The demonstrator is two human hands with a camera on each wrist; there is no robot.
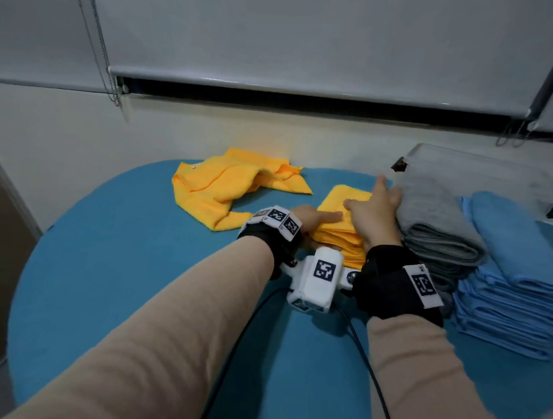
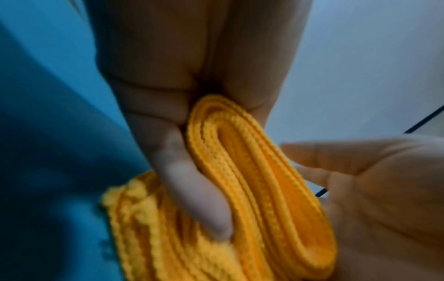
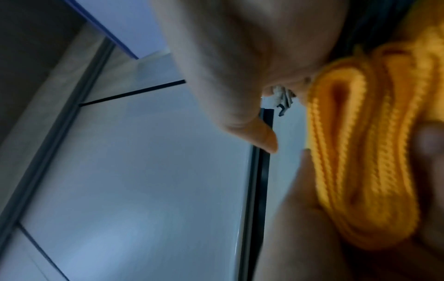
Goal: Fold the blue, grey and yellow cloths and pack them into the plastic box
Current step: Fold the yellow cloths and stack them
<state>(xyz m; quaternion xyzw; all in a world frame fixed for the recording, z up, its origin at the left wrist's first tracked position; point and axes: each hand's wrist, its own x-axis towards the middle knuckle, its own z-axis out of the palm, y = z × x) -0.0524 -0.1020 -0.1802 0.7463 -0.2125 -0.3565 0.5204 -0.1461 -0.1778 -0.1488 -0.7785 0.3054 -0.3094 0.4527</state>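
fingers (image 2: 192, 199) of left hand (image 1: 312, 220) pinch folded yellow cloth (image 1: 337, 234)

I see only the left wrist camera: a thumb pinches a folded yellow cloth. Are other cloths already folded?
Observer: Yes. In the head view, folded grey cloths and a pile of folded blue cloths lie right of the folded yellow cloth.
Operator: Is any cloth unfolded?
Observer: One crumpled yellow cloth lies on the table, farther away and to the left.
Operator: Where is the box?
Observer: A clear plastic box, I think, stands behind the grey cloths.
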